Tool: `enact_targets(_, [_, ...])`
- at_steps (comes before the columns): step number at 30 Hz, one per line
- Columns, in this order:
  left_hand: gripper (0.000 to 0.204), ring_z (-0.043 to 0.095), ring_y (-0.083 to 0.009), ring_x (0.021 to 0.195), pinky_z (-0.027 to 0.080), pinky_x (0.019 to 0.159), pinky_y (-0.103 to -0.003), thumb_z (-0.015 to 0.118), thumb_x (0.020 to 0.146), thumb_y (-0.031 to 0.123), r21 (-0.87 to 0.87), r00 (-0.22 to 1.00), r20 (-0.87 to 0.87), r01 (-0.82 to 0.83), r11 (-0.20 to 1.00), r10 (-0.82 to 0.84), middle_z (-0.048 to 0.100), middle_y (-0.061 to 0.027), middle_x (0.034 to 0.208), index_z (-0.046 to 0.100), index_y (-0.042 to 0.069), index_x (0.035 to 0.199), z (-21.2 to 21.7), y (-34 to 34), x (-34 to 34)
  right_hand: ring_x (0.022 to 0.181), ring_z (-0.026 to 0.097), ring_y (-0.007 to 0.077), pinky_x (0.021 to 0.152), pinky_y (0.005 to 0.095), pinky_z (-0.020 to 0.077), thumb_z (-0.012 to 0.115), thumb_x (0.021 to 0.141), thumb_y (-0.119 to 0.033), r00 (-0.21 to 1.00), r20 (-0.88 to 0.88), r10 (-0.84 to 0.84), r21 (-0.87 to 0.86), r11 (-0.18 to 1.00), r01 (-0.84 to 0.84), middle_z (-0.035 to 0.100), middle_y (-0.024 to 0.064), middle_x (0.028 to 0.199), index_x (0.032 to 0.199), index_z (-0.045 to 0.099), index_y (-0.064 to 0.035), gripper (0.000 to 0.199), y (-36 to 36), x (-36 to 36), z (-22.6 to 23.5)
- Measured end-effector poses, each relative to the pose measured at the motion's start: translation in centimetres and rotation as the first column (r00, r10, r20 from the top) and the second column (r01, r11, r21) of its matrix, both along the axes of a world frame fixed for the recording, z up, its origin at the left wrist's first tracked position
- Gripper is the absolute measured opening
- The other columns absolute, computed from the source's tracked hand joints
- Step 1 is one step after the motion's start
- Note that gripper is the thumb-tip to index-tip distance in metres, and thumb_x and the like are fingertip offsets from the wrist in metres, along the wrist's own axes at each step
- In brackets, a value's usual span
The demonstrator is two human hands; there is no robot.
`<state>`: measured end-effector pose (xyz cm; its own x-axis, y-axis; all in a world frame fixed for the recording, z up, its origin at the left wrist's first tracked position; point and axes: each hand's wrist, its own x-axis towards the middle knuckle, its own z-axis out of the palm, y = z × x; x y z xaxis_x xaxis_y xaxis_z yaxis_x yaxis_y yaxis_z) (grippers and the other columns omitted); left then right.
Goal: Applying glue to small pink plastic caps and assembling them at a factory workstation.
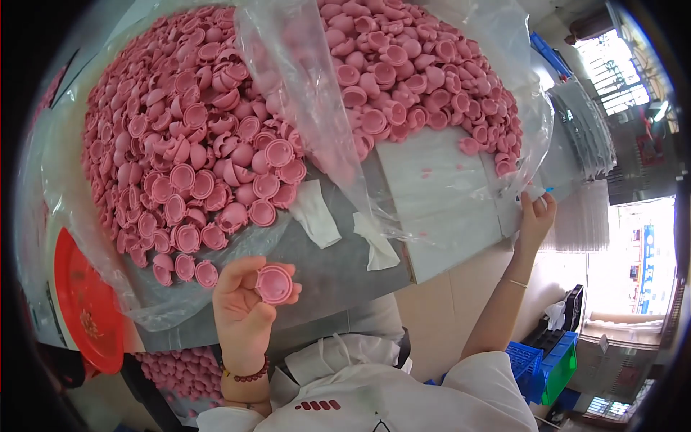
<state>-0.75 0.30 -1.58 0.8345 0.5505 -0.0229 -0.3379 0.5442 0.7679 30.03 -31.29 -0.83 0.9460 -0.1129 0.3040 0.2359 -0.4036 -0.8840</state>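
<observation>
Heaped across the grey table (338, 270): pink half-shells (187, 144) in clear plastic bags (302, 79). At the right edge, right hand (536, 216) gripping bag plastic. Near the body, left hand (245, 302), fingers pinching one pink cap (274, 284).

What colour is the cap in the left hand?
Pink, seen in the head view: cap in the left hand.
</observation>
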Motion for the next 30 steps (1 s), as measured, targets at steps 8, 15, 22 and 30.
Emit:
enact_targets(8, [0.058, 0.06, -0.0207, 0.079, 0.051, 0.068, -0.028, 0.07, 0.07, 0.023, 0.163, 0.995, -0.083, -0.036, 0.986, 0.05, 0.057, -0.0159, 0.095, 0.04, -0.003, 0.112, 0.2, -0.7, 0.3, 0.089, 0.049, 0.0168, 0.076, 0.0312, 0.0381, 0.064, 0.071, -0.01, 0.799, 0.599, 0.05, -0.378, 0.897, 0.228, 0.052, 0.0057, 0.094, 0.1, 0.044, -0.0035, 0.036, 7.5, -3.6, 5.6])
enact_targets(15, [0.052, 0.059, -0.019, 0.078, 0.049, 0.068, -0.027, 0.064, 0.076, 0.024, 0.159, 0.991, 0.033, -0.13, 0.979, 0.126, 0.056, -0.0145, 0.097, 0.04, -0.002, 0.113, -0.1, -0.4, 0.3, 0.071, 0.053, 0.0154, 0.064, 0.0279, 0.0395, 0.061, 0.068, -0.006, 0.845, 0.032, 0.534, -0.785, 0.536, -0.309, 0.057, 0.0048, 0.08, 0.09, 0.052, -0.0013, 0.024, 12.6, 0.4, 5.2])
enact_targets(22, [0.052, 0.056, -0.0165, 0.079, 0.048, 0.067, -0.026, 0.064, 0.075, 0.023, 0.129, 0.955, 0.114, -0.287, 0.949, 0.274, 0.055, -0.0134, 0.099, 0.04, 0.0, 0.115, -0.3, -0.2, -0.5, 0.065, 0.055, 0.0137, 0.061, 0.0264, 0.0435, 0.064, 0.063, -0.001, 0.377, -0.216, 0.901, -0.295, 0.308, -0.904, 0.058, 0.0031, 0.076, 0.089, 0.055, -0.0041, 0.028, 17.1, -15.3, 6.7])
enact_targets(30, [0.048, 0.054, -0.0188, 0.092, 0.045, 0.079, -0.03, 0.064, 0.073, 0.009, 0.162, 0.976, 0.086, -0.212, 0.964, 0.2, 0.052, -0.0134, 0.102, 0.041, -0.001, 0.114, -0.3, -0.2, -0.3, 0.075, 0.054, 0.0193, 0.064, 0.0289, 0.0462, 0.067, 0.056, 0.003, 0.304, -0.107, 0.947, -0.415, 0.236, -0.879, 0.056, 0.0068, 0.082, 0.088, 0.058, -0.0026, 0.033, 19.9, -18.6, 3.3])
